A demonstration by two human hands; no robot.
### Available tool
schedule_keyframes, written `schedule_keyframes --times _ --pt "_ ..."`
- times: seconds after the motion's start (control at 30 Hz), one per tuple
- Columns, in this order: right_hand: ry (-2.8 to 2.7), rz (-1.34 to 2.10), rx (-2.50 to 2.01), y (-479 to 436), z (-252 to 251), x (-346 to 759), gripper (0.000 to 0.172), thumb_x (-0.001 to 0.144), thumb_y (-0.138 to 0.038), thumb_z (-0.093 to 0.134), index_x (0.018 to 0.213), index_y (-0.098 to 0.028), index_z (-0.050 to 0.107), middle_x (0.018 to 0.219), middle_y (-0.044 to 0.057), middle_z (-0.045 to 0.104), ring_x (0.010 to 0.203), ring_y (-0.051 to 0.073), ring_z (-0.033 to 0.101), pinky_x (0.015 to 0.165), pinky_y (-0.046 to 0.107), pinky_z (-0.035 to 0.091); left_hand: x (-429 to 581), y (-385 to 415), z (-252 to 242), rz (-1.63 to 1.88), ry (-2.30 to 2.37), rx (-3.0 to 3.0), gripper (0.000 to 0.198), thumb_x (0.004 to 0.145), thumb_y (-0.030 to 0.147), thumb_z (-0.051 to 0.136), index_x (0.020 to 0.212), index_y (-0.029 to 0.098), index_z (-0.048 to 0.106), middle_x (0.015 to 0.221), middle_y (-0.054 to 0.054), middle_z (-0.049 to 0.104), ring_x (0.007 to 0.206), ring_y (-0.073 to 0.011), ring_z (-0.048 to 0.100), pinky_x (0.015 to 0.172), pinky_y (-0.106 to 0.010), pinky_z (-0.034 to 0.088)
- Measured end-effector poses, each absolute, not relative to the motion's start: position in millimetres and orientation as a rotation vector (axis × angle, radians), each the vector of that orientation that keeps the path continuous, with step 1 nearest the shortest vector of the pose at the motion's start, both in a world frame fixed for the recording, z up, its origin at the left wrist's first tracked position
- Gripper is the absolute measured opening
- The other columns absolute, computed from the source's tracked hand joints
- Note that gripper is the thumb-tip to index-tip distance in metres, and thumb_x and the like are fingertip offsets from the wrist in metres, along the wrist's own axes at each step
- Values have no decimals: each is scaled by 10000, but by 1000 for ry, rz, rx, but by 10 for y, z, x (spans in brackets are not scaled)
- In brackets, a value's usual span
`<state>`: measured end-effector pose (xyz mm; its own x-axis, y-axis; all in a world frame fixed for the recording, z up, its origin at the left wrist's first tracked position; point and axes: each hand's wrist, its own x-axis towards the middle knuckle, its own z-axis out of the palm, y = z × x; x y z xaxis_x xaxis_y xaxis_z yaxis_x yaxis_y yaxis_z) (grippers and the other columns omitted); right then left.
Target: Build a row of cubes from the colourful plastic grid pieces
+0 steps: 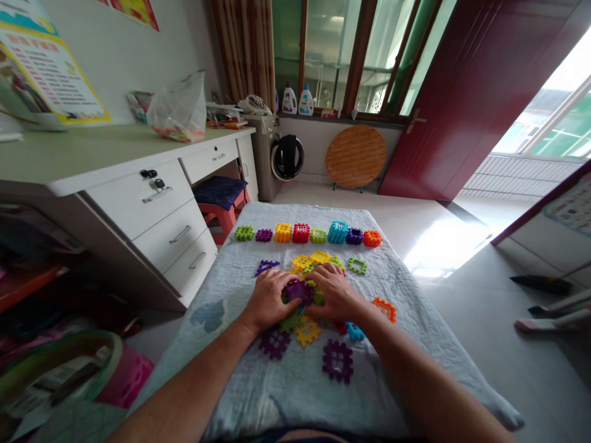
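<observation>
Purple block (299, 289), there it is in the head view, right in the middle of the cloth (277, 394), held between both hands just above a loose scatter of pieces. My left hand (268, 298) is curled round its left side, fingers folded over the top edge. My right hand (335, 292) closes on it from the other side, and under those fingers a green piece (318, 296) sits tight against the purple; clipped on or only pressed, I can't tell. I'd judge the block light, hollow and stiff, hard plastic with teeth along its edges, so neither slippery nor fragile. The teeth give fingertips something to bite on, and the best hold looks to be across two opposite edges, thumb on a flat face. Around the hands lie flat pieces: a purple tile (337, 360) nearest me, a yellow tile (307, 331) touching the left wrist side, a blue tile (355, 332) and an orange tile (385, 307) by the right forearm. At the far end a row of cubes (301, 232) stands side by side, well apart from the hands. Left of the cloth, a desk (138, 203) with drawers.
</observation>
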<state>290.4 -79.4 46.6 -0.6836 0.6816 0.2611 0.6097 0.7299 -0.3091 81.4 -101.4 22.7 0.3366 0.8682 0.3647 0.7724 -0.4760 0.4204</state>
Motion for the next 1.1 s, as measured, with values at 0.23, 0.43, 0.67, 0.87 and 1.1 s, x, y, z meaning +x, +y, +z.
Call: schedule_keyframes --times 0.23,0.43,0.67,0.87,1.1 --pt "-2655 259 -1048 -816 422 2826 595 670 -436 739 1176 -195 539 1018 71 574 985 253 443 882 398 343 798 -1007 246 894 1550 2364 381 696 342 711 1040 202 623 982 -67 644 960 -268 562 894 -430 420" --pt "-2609 315 -1033 -826 414 2851 600 666 -341 741 1205 -193 522 1049 77 559 987 245 446 876 387 357 807 -1012 277 984 1375 2198 210 764 180 640 970 205 609 930 -36 621 906 -201 577 853 -345 452" --pt "-2566 360 -907 -808 374 2866 178 737 -191 630 914 -188 616 936 50 608 891 198 519 843 336 387 761 -987 273 1172 1360 1884 55 835 240 555 853 190 541 809 0 555 768 -147 557 738 -288 467" --pt "-2462 375 -894 -792 397 2877 120 853 -141 501 890 -186 606 832 40 613 793 159 548 748 275 407 777 -982 265 1216 1142 1429 242 875 369 505 1055 212 467 1096 -51 556 871 -160 620 708 -305 533" --pt "-2318 390 -954 -781 414 2895 200 944 -220 416 901 -182 608 824 55 606 789 158 553 728 264 420 775 -991 316 1119 1164 1422 385 819 435 592 1128 209 544 1095 -47 578 825 -146 582 683 -266 514"
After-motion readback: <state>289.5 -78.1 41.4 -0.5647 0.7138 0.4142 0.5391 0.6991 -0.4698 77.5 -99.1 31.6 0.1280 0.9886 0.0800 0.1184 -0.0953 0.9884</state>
